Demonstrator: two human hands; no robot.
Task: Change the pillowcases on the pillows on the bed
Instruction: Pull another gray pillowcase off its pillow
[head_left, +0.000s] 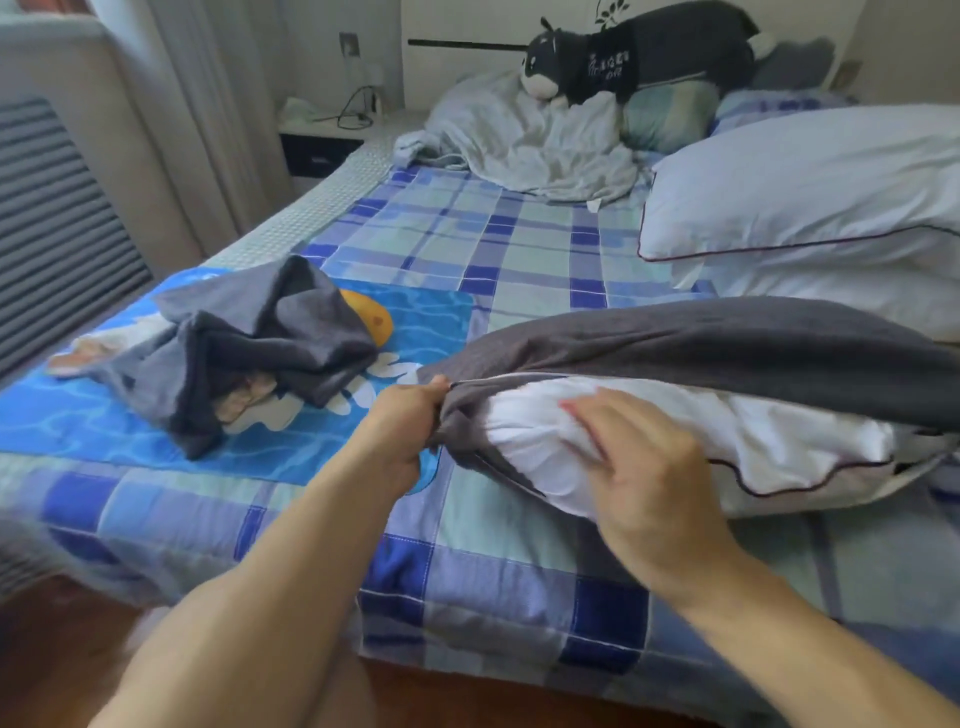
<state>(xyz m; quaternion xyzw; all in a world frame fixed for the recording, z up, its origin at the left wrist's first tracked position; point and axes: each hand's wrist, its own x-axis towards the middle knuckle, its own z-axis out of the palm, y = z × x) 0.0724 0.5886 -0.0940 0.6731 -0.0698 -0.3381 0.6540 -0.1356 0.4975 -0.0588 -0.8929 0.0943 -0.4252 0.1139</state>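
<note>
- At the bed's near edge, my left hand (410, 415) pinches the grey pillowcase (701, 338) at its zip corner; my right hand (644, 467), fingers relaxed, presses the white pillow (675, 436).
- Handling, judged: soft, light, floppy; best gripped at the opening's corners.
- Count: two bare pillows stacked at 2 o'clock; one crumpled grey case (260, 343) at 10 o'clock.

Grey pillowcase (701, 338) lies at the near right of the bed, partly drawn over a white pillow (701, 447) with dark piping along its edge. Its zippered open end faces the near edge, and the white pillow bulges out of the opening. The corner of the opening is bunched and pulled taut. Two bare white pillows (810, 208) with the same dark piping are stacked just behind it, at the right. A second grey pillowcase (270, 348) lies crumpled in a heap at the left, well apart from the pillows.
</note>
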